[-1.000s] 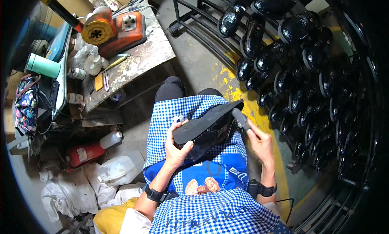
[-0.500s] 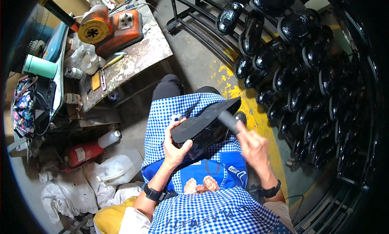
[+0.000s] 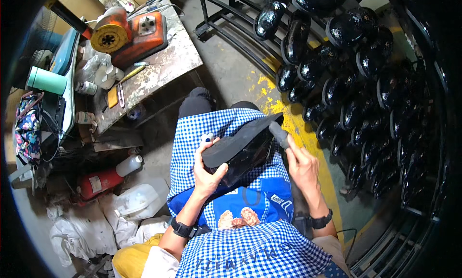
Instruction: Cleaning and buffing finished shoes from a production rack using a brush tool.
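A glossy black shoe [image 3: 251,158] rests across my lap, tilted so that its matte black sole [image 3: 236,145] faces up. My left hand [image 3: 208,171] is closed round the near-left end of the shoe, with the thumb on the glossy side and the fingers by the sole. In my right hand [image 3: 303,166] is a short grey block-like tool [image 3: 278,134], gripped between thumb and fingers. Its tip is beside the far-right end of the sole; whether it touches the edge I cannot tell. Beneath the shoe lies my blue-checked apron [image 3: 192,138].
A rack [image 3: 236,35] of several glossy black shoes [image 3: 353,27] stands at the right. On the left, a worn table [image 3: 159,76] holds an orange machine [image 3: 142,42], a yellow block and a cutter. Below it are a red bottle [image 3: 101,184] and a translucent jug [image 3: 139,201].
The grey tool has moved from over the sole's right side to just beyond its far-right end. My left hand keeps its hold on the shoe.
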The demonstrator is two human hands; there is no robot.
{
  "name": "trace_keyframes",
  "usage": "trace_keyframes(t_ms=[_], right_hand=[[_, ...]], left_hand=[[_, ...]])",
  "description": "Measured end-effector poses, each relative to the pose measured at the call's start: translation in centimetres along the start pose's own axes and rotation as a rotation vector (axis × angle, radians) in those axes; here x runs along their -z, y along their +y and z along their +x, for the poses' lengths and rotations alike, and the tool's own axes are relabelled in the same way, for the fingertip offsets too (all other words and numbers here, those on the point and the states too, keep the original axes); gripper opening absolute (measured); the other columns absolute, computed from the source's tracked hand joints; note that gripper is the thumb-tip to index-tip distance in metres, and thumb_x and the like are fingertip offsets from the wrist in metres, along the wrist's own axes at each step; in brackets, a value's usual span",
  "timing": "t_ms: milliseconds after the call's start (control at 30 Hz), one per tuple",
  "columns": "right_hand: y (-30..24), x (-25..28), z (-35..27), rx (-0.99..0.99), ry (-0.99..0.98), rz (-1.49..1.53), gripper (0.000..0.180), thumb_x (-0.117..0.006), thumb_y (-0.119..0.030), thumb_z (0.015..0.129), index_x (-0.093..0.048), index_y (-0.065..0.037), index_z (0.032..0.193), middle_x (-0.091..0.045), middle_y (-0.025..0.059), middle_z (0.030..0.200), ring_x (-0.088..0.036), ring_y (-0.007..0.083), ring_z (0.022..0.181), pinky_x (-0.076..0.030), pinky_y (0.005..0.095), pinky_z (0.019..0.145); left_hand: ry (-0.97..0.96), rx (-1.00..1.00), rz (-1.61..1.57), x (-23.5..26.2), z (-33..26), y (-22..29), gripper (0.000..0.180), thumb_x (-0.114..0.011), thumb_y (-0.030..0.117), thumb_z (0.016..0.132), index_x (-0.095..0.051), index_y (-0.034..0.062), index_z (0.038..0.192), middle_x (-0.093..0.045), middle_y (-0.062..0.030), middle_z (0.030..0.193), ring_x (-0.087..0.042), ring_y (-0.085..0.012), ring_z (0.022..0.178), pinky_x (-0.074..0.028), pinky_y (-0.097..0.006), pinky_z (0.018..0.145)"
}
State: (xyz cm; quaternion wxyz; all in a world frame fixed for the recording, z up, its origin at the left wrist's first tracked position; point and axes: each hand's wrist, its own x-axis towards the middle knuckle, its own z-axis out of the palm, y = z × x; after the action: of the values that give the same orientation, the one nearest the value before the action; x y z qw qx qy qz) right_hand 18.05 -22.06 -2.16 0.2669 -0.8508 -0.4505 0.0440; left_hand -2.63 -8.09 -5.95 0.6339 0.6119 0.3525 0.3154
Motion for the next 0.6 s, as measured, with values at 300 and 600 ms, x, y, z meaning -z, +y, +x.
trace_keyframes(t_ms=[300, 600], right_hand=[[-0.8, -0.5, -1.1, 0.085, -0.010, 0.102, 0.031, -0.059, -0.011, 0.079, -0.060, -0.011, 0.110, -0.050, 0.0124, 0.057, -0.052, 0.0286, 0.047, -0.042, 0.0375, 0.046], [-2.6, 0.0, -2.1, 0.087, -0.127, 0.192, 0.036, -0.063, -0.015, 0.077, -0.060, -0.015, 0.112, -0.050, 0.0100, 0.057, -0.055, 0.0265, 0.050, -0.043, 0.0357, 0.047]], left_hand=[[0.014, 0.006, -0.044, 0.2, -0.3, -0.2, 0.064, -0.067, 0.018, 0.068, -0.036, 0.0023, 0.122, -0.049, -0.0180, 0.121, -0.047, -0.0241, 0.112, -0.033, -0.035, 0.098], [0.016, 0.016, -0.063, 0.3, -0.2, -0.4, 0.065, -0.068, 0.019, 0.068, -0.035, 0.0026, 0.122, -0.048, -0.0182, 0.121, -0.047, -0.0241, 0.112, -0.033, -0.035, 0.098]])
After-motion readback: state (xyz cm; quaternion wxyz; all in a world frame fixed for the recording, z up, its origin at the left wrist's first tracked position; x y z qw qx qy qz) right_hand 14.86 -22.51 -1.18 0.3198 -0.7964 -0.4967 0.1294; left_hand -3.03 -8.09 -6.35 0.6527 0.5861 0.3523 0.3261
